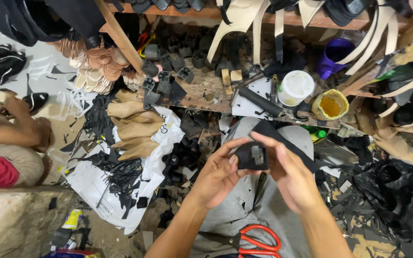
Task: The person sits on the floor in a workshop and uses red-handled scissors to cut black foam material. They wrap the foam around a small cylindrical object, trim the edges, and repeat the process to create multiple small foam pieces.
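Both hands, L (218, 174) & R (290, 174), fingers pinching black shoe piece (252, 156).

1. The small black piece (252, 155) was a flat, roughly square scrap of dark material with a paler patch at its middle, held upright between the fingertips of both hands above the lap.
2. The long black strip (288, 145) was a narrow band of the same dark material; it ran from behind the small black piece, slanting down and to the right across the back of the right hand's fingers.
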The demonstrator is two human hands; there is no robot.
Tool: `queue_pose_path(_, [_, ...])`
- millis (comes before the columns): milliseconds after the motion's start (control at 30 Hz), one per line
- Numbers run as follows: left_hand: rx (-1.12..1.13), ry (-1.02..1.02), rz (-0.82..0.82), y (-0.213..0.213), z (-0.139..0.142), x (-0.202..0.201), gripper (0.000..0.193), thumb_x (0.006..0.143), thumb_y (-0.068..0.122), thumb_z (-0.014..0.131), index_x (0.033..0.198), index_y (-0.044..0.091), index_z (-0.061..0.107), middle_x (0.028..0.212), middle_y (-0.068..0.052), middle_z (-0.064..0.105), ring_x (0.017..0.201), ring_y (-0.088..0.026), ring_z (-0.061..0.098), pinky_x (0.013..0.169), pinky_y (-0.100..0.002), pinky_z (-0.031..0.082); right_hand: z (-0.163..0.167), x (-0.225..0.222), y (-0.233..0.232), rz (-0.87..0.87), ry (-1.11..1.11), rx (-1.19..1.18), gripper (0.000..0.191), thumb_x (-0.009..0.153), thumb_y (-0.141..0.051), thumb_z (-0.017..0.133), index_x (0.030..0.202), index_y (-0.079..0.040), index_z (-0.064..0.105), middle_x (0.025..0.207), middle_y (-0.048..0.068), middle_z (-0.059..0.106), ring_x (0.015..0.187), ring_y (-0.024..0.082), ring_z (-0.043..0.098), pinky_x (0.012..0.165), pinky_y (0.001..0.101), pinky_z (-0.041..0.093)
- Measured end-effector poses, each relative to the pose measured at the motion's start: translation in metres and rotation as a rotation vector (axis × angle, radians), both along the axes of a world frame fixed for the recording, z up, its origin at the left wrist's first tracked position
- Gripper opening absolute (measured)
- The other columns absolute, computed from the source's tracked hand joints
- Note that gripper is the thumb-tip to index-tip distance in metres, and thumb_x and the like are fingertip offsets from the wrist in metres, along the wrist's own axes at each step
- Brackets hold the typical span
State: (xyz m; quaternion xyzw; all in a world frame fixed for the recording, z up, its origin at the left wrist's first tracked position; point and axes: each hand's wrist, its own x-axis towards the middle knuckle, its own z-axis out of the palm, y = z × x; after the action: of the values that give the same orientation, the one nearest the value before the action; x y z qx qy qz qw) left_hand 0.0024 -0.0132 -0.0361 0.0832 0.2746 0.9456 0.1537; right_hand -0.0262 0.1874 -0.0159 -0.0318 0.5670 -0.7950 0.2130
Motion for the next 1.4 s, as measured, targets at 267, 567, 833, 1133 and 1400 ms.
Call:
queue_pose_path(267, [-0.025,0.071,0.157,0.004,0.007,-0.014,0.048,0.102,0.012,0.067,0.146,-0.002,0.051,0.141,-0.011,0.059,0.124,-0.020,0.062,0.103,-0.041,0.057,0.026,-0.019,-0.021,0.069,-0.024,-0.048,0.054,0.108,-0.039,0.036,0.137,-0.001,0.062,0.117,0.006,0.070,0.100,0.016,0.062,0.093,0.0344,0.050])
queue_pose_path(567, [-0.035,0.123,0.249,0.015,-0.003,-0.010,0.046,0.096,0.006,0.080,0.136,0.001,0.058,0.126,-0.009,0.062,0.101,-0.012,0.060,0.083,-0.024,0.051,0.051,-0.021,-0.024,0.030,0.152,0.129,0.048,0.108,-0.034,0.043,0.127,0.002,0.070,0.118,0.010,0.074,0.107,0.018,0.068,0.099,0.0334,0.051])
queue_pose_path(833, [-0.012,0.124,0.325,0.019,-0.005,-0.009,0.048,0.092,0.004,0.080,0.132,0.004,0.054,0.127,-0.009,0.063,0.113,-0.014,0.063,0.091,-0.024,0.053,0.053,-0.012,-0.039,-0.072,0.189,0.113,0.049,0.109,-0.035,0.041,0.125,0.002,0.068,0.113,0.008,0.072,0.103,0.017,0.065,0.096,0.0329,0.051])
queue_pose_path(1133, [-0.243,0.214,0.381,0.026,0.004,-0.001,0.063,0.085,-0.001,0.084,0.137,0.007,0.050,0.136,-0.007,0.053,0.131,-0.015,0.055,0.111,-0.030,0.050,0.040,-0.004,-0.044,-0.077,0.363,0.156,0.044,0.113,-0.031,0.043,0.126,0.004,0.067,0.122,0.011,0.067,0.116,0.019,0.061,0.106,0.0311,0.045])
queue_pose_path(1400, [-0.775,0.372,0.618,0.020,0.009,0.006,0.063,0.079,-0.008,0.084,0.135,0.004,0.058,0.137,-0.011,0.055,0.126,-0.020,0.061,0.105,-0.031,0.053,0.037,0.013,-0.046,-0.091,-0.071,-0.048,0.059,0.104,-0.035,0.043,0.155,-0.005,0.045,0.132,0.008,0.062,0.113,0.017,0.060,0.098,0.0346,0.048])
